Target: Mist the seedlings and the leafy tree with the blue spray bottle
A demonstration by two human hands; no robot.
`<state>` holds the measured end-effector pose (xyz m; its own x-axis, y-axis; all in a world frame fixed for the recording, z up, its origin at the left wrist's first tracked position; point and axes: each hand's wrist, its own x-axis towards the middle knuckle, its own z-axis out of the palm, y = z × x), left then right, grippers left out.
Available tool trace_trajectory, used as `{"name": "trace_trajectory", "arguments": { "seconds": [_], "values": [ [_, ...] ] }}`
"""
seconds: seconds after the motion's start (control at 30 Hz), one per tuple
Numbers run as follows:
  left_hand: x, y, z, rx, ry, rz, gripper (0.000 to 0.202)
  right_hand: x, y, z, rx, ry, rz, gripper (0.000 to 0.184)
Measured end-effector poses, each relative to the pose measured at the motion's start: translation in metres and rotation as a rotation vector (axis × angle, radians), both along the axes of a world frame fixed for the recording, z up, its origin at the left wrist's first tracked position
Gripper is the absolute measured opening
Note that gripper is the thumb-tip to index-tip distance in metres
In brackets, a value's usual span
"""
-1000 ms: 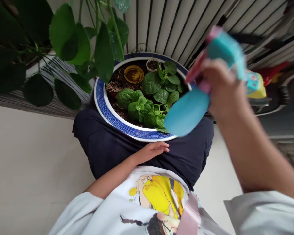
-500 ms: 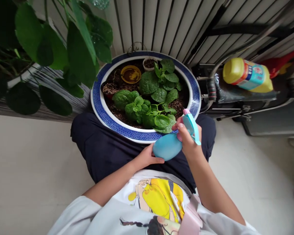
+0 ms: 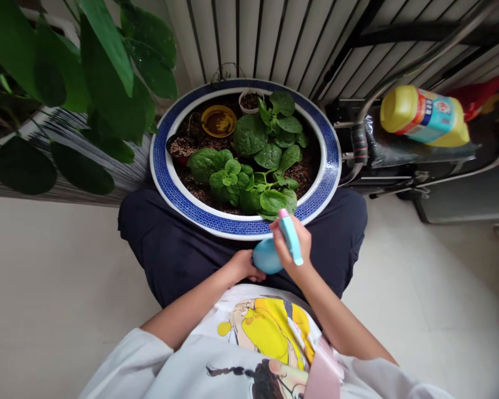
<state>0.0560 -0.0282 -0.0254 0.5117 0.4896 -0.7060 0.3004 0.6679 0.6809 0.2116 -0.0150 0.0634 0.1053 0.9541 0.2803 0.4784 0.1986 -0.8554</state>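
A light blue spray bottle (image 3: 267, 256) with a pink-tipped nozzle sits in front of my lap, just below the pot's near rim. My right hand (image 3: 296, 248) is wrapped round its sprayer head. My left hand (image 3: 242, 266) cups the round body of the bottle from the left. The nozzle points toward a wide blue-and-white pot (image 3: 191, 200) filled with soil and a leafy green plant (image 3: 253, 166). In the soil lie a yellow dish (image 3: 218, 120) and a small white pot (image 3: 248, 100).
A tall plant with big dark leaves (image 3: 66, 83) hangs over the left. Behind the pot runs a slatted railing (image 3: 274, 33). A yellow bottle (image 3: 424, 115) lies on a dark rack at right. Pale tiled floor (image 3: 45, 277) surrounds my legs.
My right hand brought the spray bottle down from high at the right to my lap. My left hand rose from my thigh and took hold of the bottle's body.
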Motion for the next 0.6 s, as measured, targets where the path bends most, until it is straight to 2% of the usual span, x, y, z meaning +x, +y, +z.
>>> {"name": "trace_trajectory", "arguments": {
  "seconds": [0.07, 0.13, 0.17, 0.2, 0.23, 0.3, 0.37, 0.4, 0.47, 0.53, 0.6],
  "values": [
    [-0.005, -0.001, 0.010, 0.015, 0.158, -0.043, 0.025, -0.008, -0.007, -0.002, 0.071, -0.052, 0.031, 0.013],
    [-0.012, -0.006, 0.029, 0.111, 0.330, -0.050, 0.021, -0.017, -0.011, -0.005, 0.106, -0.077, 0.032, 0.021],
    [-0.017, -0.010, 0.041, 0.192, 0.415, -0.031, 0.019, -0.020, -0.012, -0.007, 0.111, -0.077, 0.023, 0.024],
    [-0.021, -0.014, 0.052, 0.386, 0.546, -0.018, 0.021, -0.024, -0.012, -0.010, 0.109, -0.069, 0.014, 0.026],
    [-0.025, -0.018, 0.063, 0.570, 0.592, -0.001, 0.035, -0.027, -0.012, -0.012, 0.106, -0.052, 0.008, 0.028],
    [-0.030, -0.025, 0.077, 0.897, 0.483, 0.039, 0.086, -0.031, -0.011, -0.017, 0.106, 0.009, 0.031, 0.039],
    [-0.030, -0.028, 0.080, 1.066, 0.255, 0.048, 0.125, -0.030, -0.012, -0.021, 0.111, 0.074, 0.110, 0.055],
    [-0.029, -0.027, 0.078, 1.085, 0.147, 0.056, 0.134, -0.028, -0.014, -0.024, 0.104, 0.101, 0.167, 0.064],
    [-0.026, -0.020, 0.071, 1.040, 0.003, 0.092, 0.136, -0.019, -0.021, -0.034, 0.043, 0.123, 0.292, 0.086],
    [-0.022, -0.010, 0.065, 1.032, -0.025, 0.098, 0.134, -0.008, -0.031, -0.049, -0.082, 0.149, 0.420, 0.103],
    [-0.018, 0.002, 0.064, 1.125, 0.029, -0.007, 0.131, 0.000, -0.039, -0.064, -0.185, 0.185, 0.479, 0.108]
  ]
}}
